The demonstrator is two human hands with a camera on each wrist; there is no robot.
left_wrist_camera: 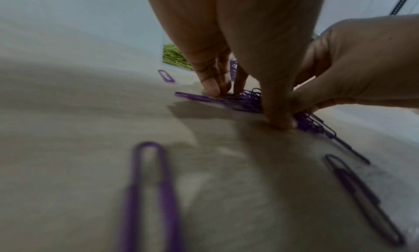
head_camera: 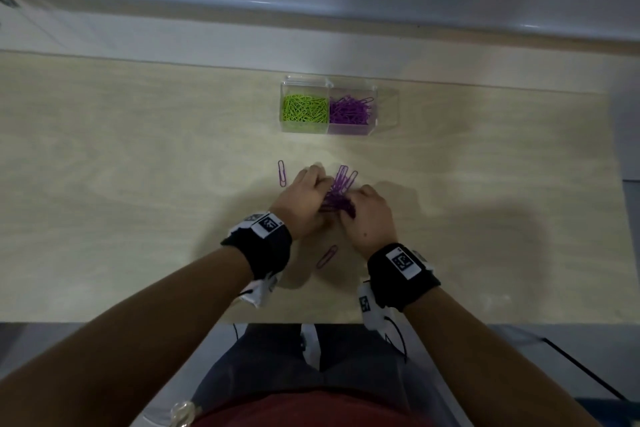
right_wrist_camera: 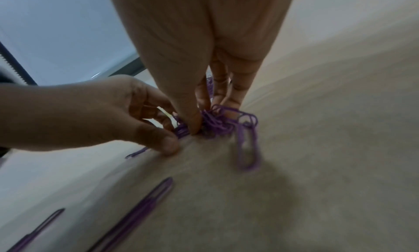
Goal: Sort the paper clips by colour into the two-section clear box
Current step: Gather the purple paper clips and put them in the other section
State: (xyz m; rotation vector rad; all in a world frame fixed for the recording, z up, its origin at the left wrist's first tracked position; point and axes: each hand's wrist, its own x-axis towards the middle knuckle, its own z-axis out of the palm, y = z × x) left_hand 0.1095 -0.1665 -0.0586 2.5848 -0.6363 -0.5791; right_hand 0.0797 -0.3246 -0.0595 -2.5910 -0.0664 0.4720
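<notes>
As fingers curl, hands (head_camera: 337, 208) pinching purple clips (head_camera: 337, 192)

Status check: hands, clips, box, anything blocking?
Left hand and right hand pinch purple clip bunch on table. Clear box: green left, purple right. Stray purple clips loose; path to box open.

Table (head_camera: 138, 184) – pale wood-grain top, matt and smooth. Clear box (head_camera: 384, 107) is transparent glossy plastic; the green clips (head_camera: 304, 109) and purple clips (head_camera: 349, 111) inside, plus the loose purple clips (head_camera: 337, 189) on the table, look like thin wire with a smooth coloured coating. Wrist bands (head_camera: 270, 250) – black matt cloth.
</notes>
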